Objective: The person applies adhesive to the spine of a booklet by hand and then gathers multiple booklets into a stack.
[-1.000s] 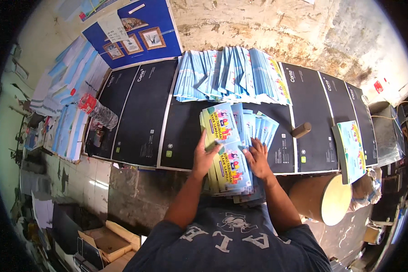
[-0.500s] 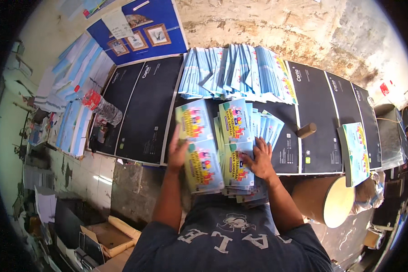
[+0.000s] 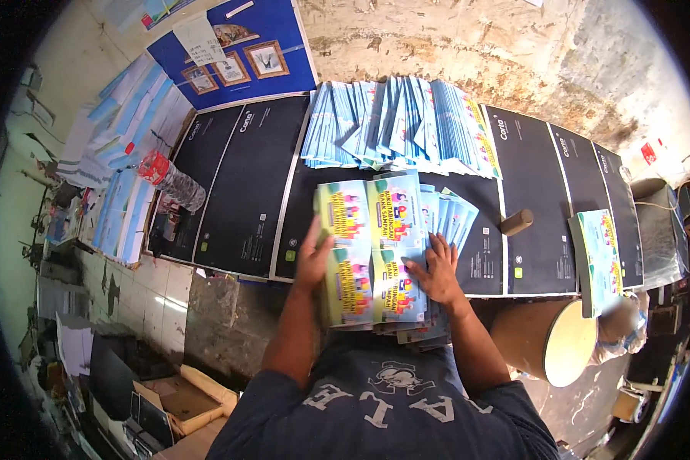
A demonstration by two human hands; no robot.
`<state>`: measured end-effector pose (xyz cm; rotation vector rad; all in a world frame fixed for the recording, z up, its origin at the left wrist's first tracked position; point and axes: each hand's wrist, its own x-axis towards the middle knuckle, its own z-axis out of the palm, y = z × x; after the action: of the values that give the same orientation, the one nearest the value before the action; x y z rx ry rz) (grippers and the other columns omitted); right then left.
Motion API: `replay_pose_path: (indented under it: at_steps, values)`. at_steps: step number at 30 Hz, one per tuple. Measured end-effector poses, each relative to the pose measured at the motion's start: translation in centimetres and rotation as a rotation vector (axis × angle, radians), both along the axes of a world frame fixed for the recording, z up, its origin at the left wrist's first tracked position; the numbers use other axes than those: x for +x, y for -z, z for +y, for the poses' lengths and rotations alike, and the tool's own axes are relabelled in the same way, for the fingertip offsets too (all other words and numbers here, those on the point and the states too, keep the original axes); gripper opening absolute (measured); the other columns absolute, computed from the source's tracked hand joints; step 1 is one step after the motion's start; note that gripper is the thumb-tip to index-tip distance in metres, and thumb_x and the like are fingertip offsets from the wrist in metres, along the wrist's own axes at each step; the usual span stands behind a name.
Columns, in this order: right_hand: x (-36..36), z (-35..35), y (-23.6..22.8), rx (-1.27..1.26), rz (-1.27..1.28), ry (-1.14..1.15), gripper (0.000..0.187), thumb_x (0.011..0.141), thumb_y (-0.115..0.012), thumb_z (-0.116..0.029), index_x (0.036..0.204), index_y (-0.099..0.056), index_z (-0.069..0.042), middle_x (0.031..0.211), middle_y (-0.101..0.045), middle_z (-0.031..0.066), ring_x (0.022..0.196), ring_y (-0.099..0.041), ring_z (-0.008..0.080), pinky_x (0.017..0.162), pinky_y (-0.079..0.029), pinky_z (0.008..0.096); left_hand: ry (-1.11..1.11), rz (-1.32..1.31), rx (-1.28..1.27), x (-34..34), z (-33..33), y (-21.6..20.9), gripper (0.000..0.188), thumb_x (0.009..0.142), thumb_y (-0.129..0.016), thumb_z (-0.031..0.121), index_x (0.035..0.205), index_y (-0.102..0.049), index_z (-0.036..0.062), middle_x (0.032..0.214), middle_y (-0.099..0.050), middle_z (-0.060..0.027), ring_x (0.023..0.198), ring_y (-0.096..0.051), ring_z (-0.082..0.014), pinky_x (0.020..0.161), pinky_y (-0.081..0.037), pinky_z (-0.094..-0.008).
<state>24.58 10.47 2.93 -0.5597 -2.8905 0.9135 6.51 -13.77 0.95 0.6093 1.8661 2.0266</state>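
A printed booklet sheet (image 3: 349, 287), blue and green with colourful cartoon figures, lies in front of me. Its left edge is in my left hand (image 3: 312, 259), the thumb over the top. Right beside it is a pile of matching sheets (image 3: 397, 284), and the two meet along a vertical line. My right hand (image 3: 438, 272) rests on the pile's right edge, fingers spread and thumb on the top sheet. More booklets (image 3: 456, 218) fan out beyond my right fingertips. The underside of the left sheet is hidden.
A long row of leaning booklets (image 3: 399, 126) stands at the back of the black-covered table (image 3: 241, 192). A short brown cylinder (image 3: 517, 222) and a booklet stack (image 3: 599, 257) are to the right. A plastic bottle (image 3: 172, 180) lies left. Below the table is a round drum (image 3: 571, 343).
My left hand has moved slightly right and up with the sheet, which was tilted and apart from the pile and now lies straight against it. My right hand has hardly moved.
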Motion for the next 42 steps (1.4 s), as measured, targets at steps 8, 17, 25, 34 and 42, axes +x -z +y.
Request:
replay_pose_path:
  at_steps: [8,17,25,34,42]
  values:
    - [0.0,-2.6,-0.9,0.331,0.215,-0.036,0.086,0.077,-0.077,-0.041,0.148,-0.039,-0.009,0.16,-0.019,0.0238,0.148,-0.019,0.0416,0.117,-0.011,0.0628,0.027,0.066,0.116,-0.4,-2.0,2.5,0.06,0.099,-0.051,0.003,0.154,-0.028,0.0037,0.144,-0.049,-0.0109,0.123,-0.052,-0.018,0.102,-0.045,-0.0351]
    - [-0.1,0.4,0.1,-0.09,0.252,-0.173,0.047,0.096,-0.056,-0.042,0.109,-0.067,0.001,0.146,-0.045,0.0203,0.145,-0.026,0.0397,0.117,-0.013,0.0513,0.088,-0.112,0.185,5.2,5.4,0.1,0.064,0.097,-0.061,0.008,0.152,-0.03,0.0006,0.14,-0.051,-0.0133,0.125,-0.051,-0.018,0.105,-0.042,-0.0336]
    - [-0.9,-0.3,1.2,-0.119,0.457,-0.093,0.036,0.094,-0.064,-0.033,0.109,-0.069,-0.001,0.135,-0.056,0.0201,0.136,-0.04,0.0415,0.114,-0.024,0.0494,0.066,-0.287,0.022,3.6,3.2,1.5,0.033,0.105,-0.043,0.017,0.131,-0.056,0.0008,0.12,-0.064,-0.0102,0.106,-0.061,-0.0156,0.094,-0.048,-0.0316]
    - [-0.7,-0.2,0.9,-0.033,0.377,-0.079,0.032,0.097,-0.061,-0.029,0.094,-0.056,0.002,0.136,-0.054,0.0225,0.139,-0.037,0.0425,0.112,-0.025,0.0553,0.163,-0.343,-0.083,6.6,5.4,-2.1,0.028,0.098,-0.061,0.021,0.11,-0.067,-0.0029,0.098,-0.071,-0.0064,0.086,-0.065,-0.0103,0.076,-0.052,-0.0282]
    - [-0.6,0.1,1.4,-0.116,0.416,-0.035,0.04,0.096,-0.061,-0.035,0.086,-0.062,0.004,0.138,-0.055,0.0204,0.14,-0.037,0.0408,0.115,-0.019,0.0559,0.088,-0.54,-0.008,5.1,2.3,-2.9,0.032,0.097,-0.064,0.027,0.112,-0.068,-0.0018,0.098,-0.071,-0.0071,0.086,-0.066,-0.0106,0.076,-0.053,-0.0285]
